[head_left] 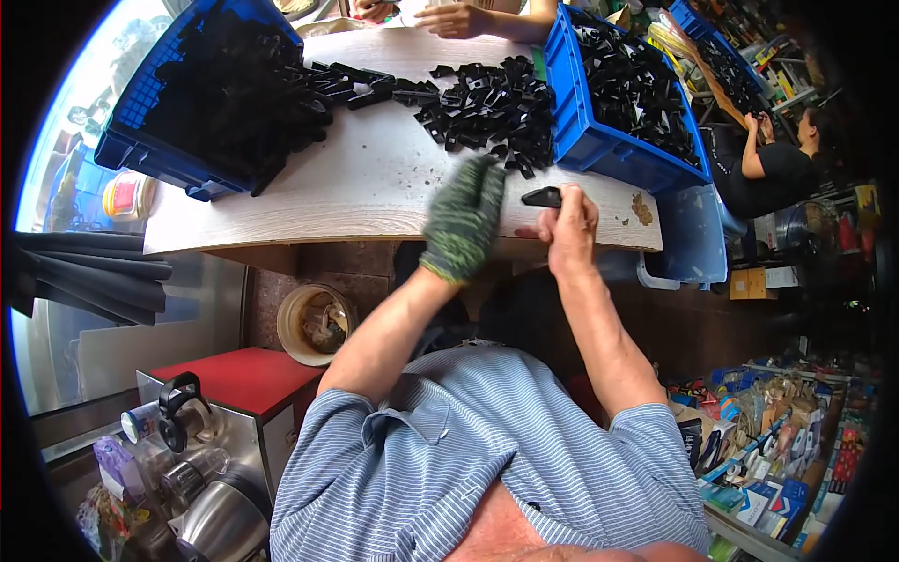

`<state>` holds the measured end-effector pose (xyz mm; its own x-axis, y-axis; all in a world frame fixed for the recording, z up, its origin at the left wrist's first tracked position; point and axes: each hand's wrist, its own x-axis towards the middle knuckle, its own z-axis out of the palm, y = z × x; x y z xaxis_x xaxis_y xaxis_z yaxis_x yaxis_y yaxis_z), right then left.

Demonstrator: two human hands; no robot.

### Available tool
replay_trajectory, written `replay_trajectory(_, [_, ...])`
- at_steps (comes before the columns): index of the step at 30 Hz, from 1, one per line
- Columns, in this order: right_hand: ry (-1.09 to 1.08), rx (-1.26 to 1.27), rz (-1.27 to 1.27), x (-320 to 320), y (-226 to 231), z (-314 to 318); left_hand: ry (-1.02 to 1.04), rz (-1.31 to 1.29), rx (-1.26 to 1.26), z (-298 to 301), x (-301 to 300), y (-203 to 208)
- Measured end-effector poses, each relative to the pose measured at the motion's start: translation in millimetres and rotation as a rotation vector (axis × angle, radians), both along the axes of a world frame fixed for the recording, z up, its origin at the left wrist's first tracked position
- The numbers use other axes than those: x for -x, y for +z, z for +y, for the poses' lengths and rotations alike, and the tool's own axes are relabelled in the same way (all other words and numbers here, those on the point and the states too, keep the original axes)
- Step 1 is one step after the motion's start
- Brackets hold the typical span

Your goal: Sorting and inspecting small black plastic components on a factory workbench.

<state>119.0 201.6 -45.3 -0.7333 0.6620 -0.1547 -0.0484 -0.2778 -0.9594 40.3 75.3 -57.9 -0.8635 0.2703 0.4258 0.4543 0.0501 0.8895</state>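
Note:
My left hand (461,215), in a green and black patterned glove, is over the table near its front edge. It is blurred by motion; its fingers look stretched toward the near edge of a loose pile of small black plastic parts (492,108). I see nothing held in it. My bare right hand (571,225) is closed on a small black plastic part (541,197), pinched between thumb and fingers, just above the table's front edge. The part points left, toward the gloved hand.
A blue crate (159,169) of long black parts tips onto the table (346,201) at left. Another blue crate (609,145) of black parts stands at right. Across the table are another person's hands (449,19). A bucket (292,328) stands below, beside a red-topped cabinet (229,375).

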Motion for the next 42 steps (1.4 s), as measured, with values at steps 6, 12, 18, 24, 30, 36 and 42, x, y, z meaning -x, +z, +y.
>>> replay_trajectory(6, [-0.321, 0.072, -0.084, -13.2, 18.0, 69.0, 0.283, 0.367, 0.632, -16.0, 76.1, -1.5])
replay_trajectory(12, [-0.798, 0.064, -0.064, -45.6, 19.1, 173.0, 0.165, 0.359, 0.651, -8.9, 83.5, -0.7])
replay_trajectory(18, [-0.503, 0.041, -0.091, -44.7, 17.8, 134.3, 0.138, 0.033, 0.161, -10.6, 60.5, -12.5])
replay_trajectory(24, [0.162, -0.060, -0.121, 3.8, 6.4, 38.7, -0.143, -0.253, -0.245, 24.7, 31.9, -25.6])
replay_trajectory(30, [0.349, -0.234, -0.134, 10.8, -8.5, 23.7, -0.241, -0.020, 0.118, 19.2, 13.3, -4.7])
replay_trajectory(36, [0.311, -0.249, -0.062, 10.1, -2.2, 8.5, -0.232, 0.038, 0.254, 7.9, 7.0, 5.2])
replay_trajectory(42, [0.220, -0.127, -0.087, 5.0, -0.7, 9.5, 0.061, 0.513, 0.306, -33.3, 14.4, 13.3])
